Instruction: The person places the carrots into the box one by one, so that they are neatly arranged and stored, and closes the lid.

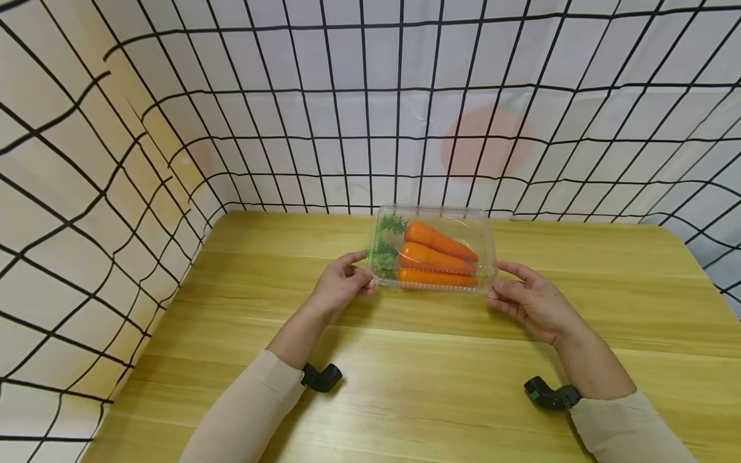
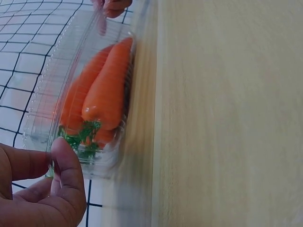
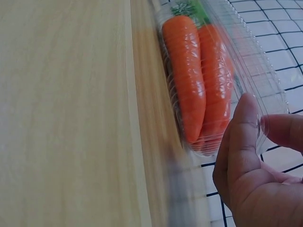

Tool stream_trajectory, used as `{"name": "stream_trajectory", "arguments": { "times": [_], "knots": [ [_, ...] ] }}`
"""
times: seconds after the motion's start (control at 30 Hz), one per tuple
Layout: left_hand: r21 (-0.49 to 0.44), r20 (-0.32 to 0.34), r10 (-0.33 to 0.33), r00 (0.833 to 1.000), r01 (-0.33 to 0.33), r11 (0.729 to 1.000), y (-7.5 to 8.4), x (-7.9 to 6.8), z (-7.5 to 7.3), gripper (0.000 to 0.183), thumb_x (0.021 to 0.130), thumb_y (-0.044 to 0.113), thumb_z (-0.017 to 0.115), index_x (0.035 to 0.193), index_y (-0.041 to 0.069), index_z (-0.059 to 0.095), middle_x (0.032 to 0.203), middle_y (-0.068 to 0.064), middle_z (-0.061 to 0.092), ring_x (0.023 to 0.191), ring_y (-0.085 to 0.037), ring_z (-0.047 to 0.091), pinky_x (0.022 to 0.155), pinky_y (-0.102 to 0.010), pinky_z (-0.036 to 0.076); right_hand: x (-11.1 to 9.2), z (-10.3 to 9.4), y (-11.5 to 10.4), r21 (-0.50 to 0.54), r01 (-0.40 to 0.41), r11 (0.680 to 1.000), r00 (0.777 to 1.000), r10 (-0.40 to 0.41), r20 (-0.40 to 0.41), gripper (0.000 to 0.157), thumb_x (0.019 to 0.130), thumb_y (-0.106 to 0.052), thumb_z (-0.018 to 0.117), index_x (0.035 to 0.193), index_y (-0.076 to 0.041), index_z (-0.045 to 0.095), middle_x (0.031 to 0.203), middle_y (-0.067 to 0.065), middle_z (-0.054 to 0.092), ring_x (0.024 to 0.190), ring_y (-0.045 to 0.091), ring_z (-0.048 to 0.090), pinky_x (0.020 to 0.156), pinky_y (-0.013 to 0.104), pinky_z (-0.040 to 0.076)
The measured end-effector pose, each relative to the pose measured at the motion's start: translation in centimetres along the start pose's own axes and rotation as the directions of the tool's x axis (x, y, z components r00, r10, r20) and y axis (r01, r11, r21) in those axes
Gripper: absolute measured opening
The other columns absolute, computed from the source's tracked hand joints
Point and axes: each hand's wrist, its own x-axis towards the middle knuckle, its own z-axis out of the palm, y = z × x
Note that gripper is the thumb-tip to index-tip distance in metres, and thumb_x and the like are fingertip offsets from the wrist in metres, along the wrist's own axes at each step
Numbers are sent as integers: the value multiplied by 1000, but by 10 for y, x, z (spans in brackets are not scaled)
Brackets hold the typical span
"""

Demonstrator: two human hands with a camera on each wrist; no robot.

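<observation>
A clear plastic clamshell box (image 1: 431, 212) with three orange carrots (image 1: 434, 257) and their green leafy tops (image 1: 384, 254) inside is at the far middle of the table. Its lid is down over the carrots. My left hand (image 1: 343, 283) pinches the box's rim at the left front corner, thumb and fingers on either side, as the left wrist view shows close up. At the opposite front corner, my right hand (image 1: 532, 302) pinches the rim between thumb and fingers. In the right wrist view the carrots (image 3: 185, 80) point toward this hand.
The wooden table (image 1: 405, 379) spreads around and in front of the box. Behind it and along the left side stands a black wire grid (image 1: 324, 138) before a pale printed sheet. Black camera mounts (image 1: 321, 378) sit on both wrists.
</observation>
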Motion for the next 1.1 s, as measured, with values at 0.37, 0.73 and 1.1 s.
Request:
{"name": "stream_trajectory", "arguments": {
  "times": [0.37,0.73,1.1],
  "knots": [
    [-38,-14,-1,1000,1,999,-2,3,-1,53,101,-3,54,153,1,43,94,-10,62,72,-12,66,71,-24,61,0,-1,2,13,27,1000,999,-28,46,37,104,1,52,137,-13,43,99,6,74,89,15,75,84,27,62],
    [-30,-33,-5,999,4,1000,2,1,1,55,100,-3,56,154,2,42,95,-10,64,73,-13,65,73,-27,62,1,0,3,28,41,999,998,-42,40,39,103,3,53,137,-14,43,96,5,74,87,14,75,81,25,63],
    [-45,-38,-22,999,20,999,-2,1,3,56,99,-4,56,153,-2,40,94,-9,62,74,-12,64,74,-26,62,0,5,6,90,32,995,999,-32,-11,38,103,4,49,135,-16,42,103,6,66,86,11,67,79,21,60]
  ]
}}
